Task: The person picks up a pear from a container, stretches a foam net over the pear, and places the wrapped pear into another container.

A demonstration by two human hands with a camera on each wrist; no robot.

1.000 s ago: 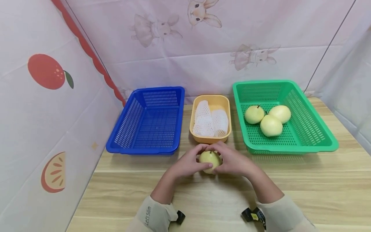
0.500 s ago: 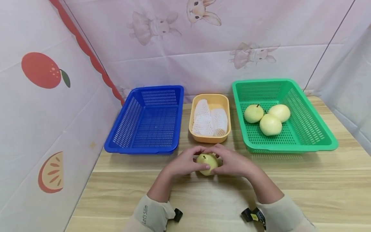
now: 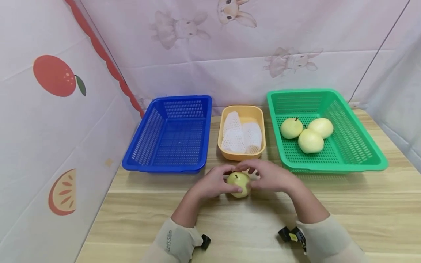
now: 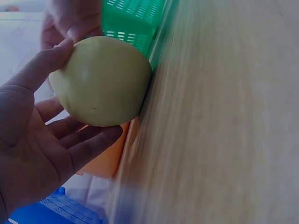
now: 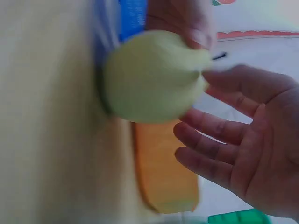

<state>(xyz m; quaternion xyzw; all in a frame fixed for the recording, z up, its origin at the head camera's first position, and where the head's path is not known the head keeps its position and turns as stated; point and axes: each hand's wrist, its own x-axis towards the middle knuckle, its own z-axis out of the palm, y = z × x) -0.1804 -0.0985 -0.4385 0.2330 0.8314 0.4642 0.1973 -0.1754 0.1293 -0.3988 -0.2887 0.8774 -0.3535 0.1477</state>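
Note:
A yellow-green pear [image 3: 238,183] stands on the table in front of the small yellow box, its stem up. The left hand [image 3: 214,183] grips it from the left; in the left wrist view that hand's thumb lies on the pear [image 4: 105,81] and its fingers curve along the other side. At the pear's right is the right hand [image 3: 270,176], fingers loosely bent. In the right wrist view the right hand [image 5: 261,140] has its thumb tip at the pear [image 5: 154,79] near the stem, with the lower fingers apart from it; whether the thumb touches cannot be told.
Behind the hands, the yellow box [image 3: 241,157] holds white foam nets [image 3: 234,137]. A blue basket [image 3: 164,168] with nothing in it is at the left. The green basket [image 3: 332,167] at the right holds three pears [image 3: 310,141]. Fabric walls enclose the table [image 3: 243,226].
The pear's stem has tipped to the left compared with a second ago. My right hand has loosened and shifted slightly right, while my left hand still grips the pear.

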